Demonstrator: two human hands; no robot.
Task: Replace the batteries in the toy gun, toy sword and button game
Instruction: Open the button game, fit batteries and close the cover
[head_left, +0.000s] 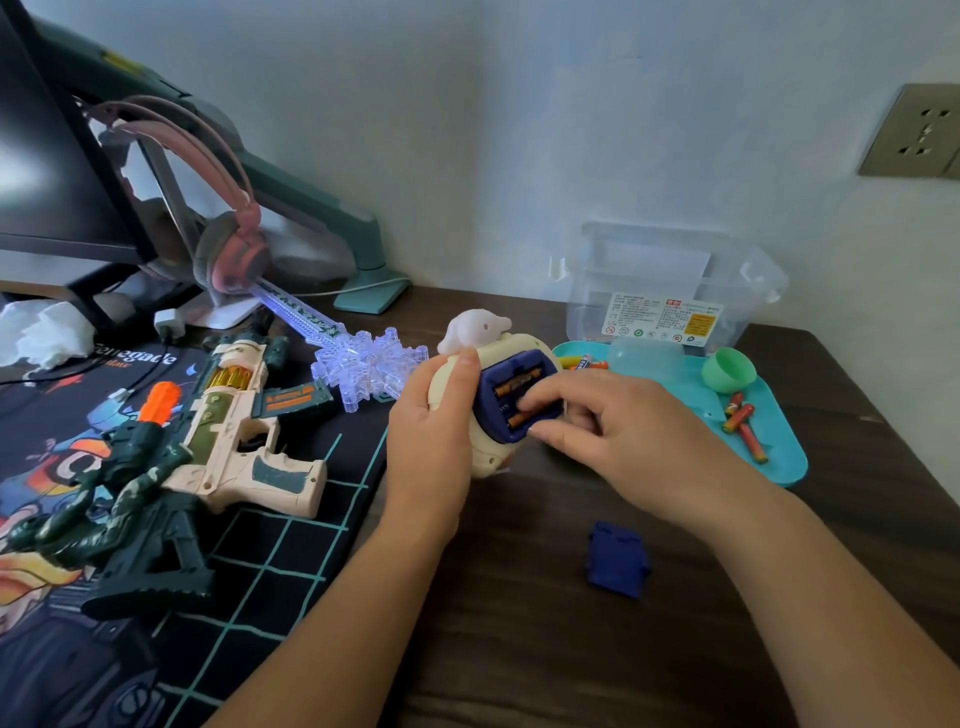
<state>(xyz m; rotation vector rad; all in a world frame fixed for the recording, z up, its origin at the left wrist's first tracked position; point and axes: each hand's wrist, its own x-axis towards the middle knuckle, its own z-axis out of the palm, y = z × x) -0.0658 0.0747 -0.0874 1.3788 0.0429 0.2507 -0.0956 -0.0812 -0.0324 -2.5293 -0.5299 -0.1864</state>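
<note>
My left hand (431, 441) grips the cream button game (491, 457), held upright with its dark blue battery bay (511, 387) facing me. Two orange batteries lie in the bay. My right hand (613, 421) rests on the bay, its fingertips pressing on a battery there. The bay's blue cover (618, 558) lies loose on the wooden desk in front of me. The toy gun (228, 431) lies on the printed desk mat to the left. The clear toy sword (358, 358) glows blue behind it.
A teal tray (779, 457) at the right holds loose orange batteries (745, 431) and a green cup (727, 370). A clear plastic box (660, 291) stands behind it. Monitor, pink headphones (234, 249) and crumpled tissue (41, 332) crowd the back left.
</note>
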